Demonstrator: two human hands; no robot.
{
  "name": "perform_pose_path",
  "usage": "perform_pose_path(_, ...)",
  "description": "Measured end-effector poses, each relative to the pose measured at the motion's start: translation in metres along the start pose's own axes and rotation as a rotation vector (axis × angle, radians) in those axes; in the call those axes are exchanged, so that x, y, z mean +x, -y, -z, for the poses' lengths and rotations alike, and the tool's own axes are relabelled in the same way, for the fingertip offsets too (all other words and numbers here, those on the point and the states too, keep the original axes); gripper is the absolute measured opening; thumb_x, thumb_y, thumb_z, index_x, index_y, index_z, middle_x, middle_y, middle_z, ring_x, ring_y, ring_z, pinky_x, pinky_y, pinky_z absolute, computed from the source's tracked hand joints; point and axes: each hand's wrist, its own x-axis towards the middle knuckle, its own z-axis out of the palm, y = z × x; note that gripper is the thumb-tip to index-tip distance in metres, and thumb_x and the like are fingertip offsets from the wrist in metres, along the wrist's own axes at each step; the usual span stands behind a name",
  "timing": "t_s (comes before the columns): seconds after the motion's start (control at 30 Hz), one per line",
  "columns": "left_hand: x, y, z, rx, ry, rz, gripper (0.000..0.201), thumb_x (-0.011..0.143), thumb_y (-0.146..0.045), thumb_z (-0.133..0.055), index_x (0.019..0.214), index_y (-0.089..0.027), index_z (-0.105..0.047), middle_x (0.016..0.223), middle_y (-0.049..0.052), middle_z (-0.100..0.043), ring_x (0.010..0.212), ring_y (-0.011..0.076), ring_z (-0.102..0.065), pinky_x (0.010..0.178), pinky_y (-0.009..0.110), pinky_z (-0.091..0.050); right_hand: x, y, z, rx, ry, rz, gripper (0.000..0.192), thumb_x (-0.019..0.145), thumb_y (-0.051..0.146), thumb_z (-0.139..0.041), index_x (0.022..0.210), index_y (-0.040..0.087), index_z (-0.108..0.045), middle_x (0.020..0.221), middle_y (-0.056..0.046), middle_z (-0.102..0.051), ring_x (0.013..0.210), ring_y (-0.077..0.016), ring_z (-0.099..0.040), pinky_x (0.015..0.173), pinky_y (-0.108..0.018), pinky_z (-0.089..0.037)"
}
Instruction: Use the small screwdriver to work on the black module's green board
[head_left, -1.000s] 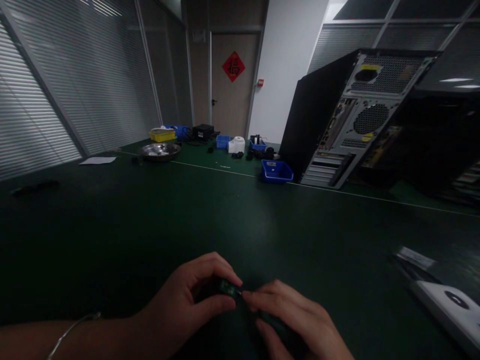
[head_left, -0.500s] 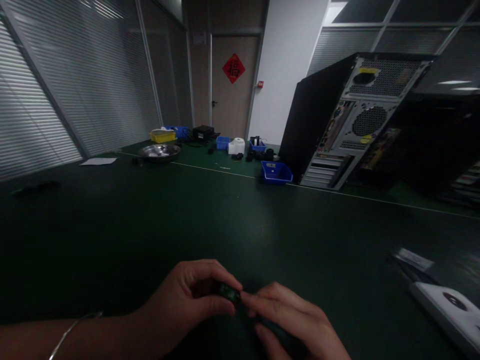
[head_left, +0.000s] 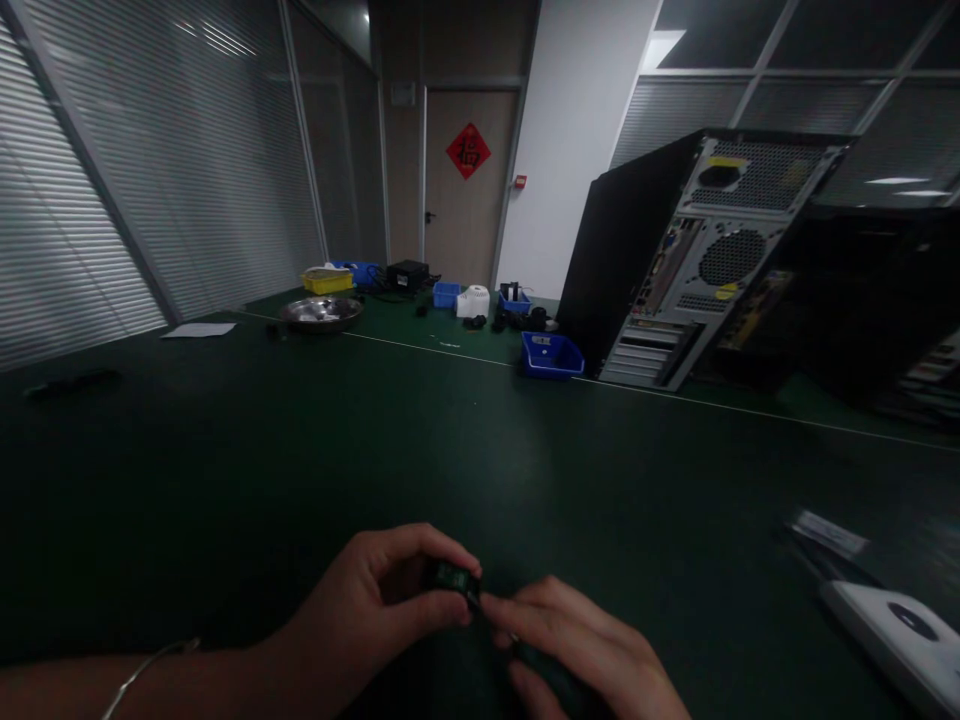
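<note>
L hand point(head_left: 379, 595) tight on sm. green part point(head_left: 451, 577) — R hand point(head_left: 589, 640) round thin tool point(head_left: 475, 602), prob.

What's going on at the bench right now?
A person's left hand pinches a small green piece, apparently a bit of circuit board, over a dark green table. The right hand holds a slim tool, mostly hidden, with its tip at the piece's edge; it's too dim to tell whether they touch. A blue bin sits farther back, beside a black computer case.
</note>
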Motion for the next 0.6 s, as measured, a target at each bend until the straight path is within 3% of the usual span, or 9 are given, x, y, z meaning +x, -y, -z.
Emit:
perform_pose_path(0.2,-0.002,0.0,0.001,0.073,-0.004,-0.018,0.016,0.075,-0.021,-0.075,0.091,-0.022,-0.075,0.08,-0.001,-0.069,0.074,0.0151,-0.06,0.068,0.025,-0.045,0.001,0.003,0.001,-0.014,0.022,-0.033,0.053,0.084,-0.001,-0.051,0.127,0.029,-0.06,0.099,-0.009,-0.069,0.083,-0.0188,-0.069,0.07,-0.029,-0.056)
perform_pose_path(0.43,-0.006,-0.002,-0.001,0.076,0.039,-0.116,0.018,0.073,-0.017,-0.076,0.091,-0.022,-0.077,0.088,0.003,-0.071,0.085,0.0197,-0.066,0.077,0.029,-0.048,0.005,0.012,0.002,0.001,0.017,-0.025,0.04,0.084,0.003,-0.05,0.116,0.02,-0.068,0.094,-0.013,-0.07,0.081,-0.0213,-0.07,0.068,-0.03,-0.057)
perform_pose_path(0.6,-0.006,-0.004,-0.004,0.018,0.037,-0.046,0.017,0.071,-0.016,-0.079,0.088,-0.02,-0.078,0.085,0.002,-0.073,0.08,0.0174,-0.067,0.073,0.026,-0.049,0.007,0.017,0.003,0.056,-0.01,-0.033,0.038,0.083,0.003,-0.052,0.112,0.017,-0.07,0.093,-0.012,-0.071,0.082,-0.0206,-0.069,0.069,-0.029,-0.055)
